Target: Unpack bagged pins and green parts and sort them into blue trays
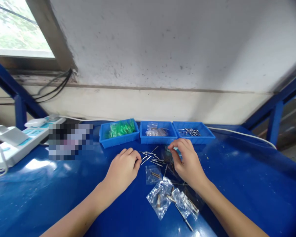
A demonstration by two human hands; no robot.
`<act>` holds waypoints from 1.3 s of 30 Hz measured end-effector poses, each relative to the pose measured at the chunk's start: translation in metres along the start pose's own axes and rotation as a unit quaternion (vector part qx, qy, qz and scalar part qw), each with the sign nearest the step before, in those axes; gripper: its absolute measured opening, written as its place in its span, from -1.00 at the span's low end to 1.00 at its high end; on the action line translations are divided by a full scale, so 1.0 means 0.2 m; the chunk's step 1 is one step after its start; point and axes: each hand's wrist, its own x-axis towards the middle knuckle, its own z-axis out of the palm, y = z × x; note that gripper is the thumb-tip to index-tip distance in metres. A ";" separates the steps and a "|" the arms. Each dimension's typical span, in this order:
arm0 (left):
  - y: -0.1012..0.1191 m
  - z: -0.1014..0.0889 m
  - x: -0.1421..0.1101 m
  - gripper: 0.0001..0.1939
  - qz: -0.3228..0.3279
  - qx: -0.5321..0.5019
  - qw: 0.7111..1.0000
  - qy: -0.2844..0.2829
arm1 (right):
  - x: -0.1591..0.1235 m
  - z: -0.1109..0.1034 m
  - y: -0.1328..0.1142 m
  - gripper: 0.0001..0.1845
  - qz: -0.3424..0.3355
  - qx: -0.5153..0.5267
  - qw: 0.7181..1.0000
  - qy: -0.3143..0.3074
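Note:
My left hand point(125, 168) rests closed on the blue table, its fingers curled under and their tips hidden. Just right of it lies a loose pile of thin metal pins point(150, 157). My right hand point(186, 161) is held in a pinch, thumb and forefinger almost meeting, over a dark patch where a clear bag and more pins partly show. What either hand holds, if anything, I cannot make out. Between my forearms lie a small clear bag point(153, 175) with brass-coloured pieces, a crumpled clear bag point(159, 199) and another bag point(185, 202) beside a longer pin point(184, 217).
Along the wall stand three blue bins: one with green packets point(119, 140), a middle one point(159, 139) with clear bags, and one with metal pins point(197, 139). A white power strip point(17, 148) with plugs lies at left. Blue frame bars flank the table point(249, 184).

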 end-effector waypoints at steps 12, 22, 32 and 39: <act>0.06 -0.05 -0.01 -0.80 0.060 -0.104 0.993 -0.009 | -0.04 0.04 -0.08 -0.72 -0.016 0.075 0.993 -0.090; 0.10 -0.09 -0.05 -0.77 0.091 -0.186 0.978 0.018 | -0.04 0.01 -0.12 -0.84 -0.063 0.071 0.988 -0.118; 0.12 -0.08 -0.05 -0.90 0.079 -0.191 0.977 0.039 | -0.03 0.00 -0.14 -0.78 -0.028 0.066 0.988 -0.137; 0.12 -0.06 -0.04 -0.75 0.063 -0.180 0.981 0.027 | -0.04 0.00 -0.14 -0.86 -0.037 0.077 0.988 -0.125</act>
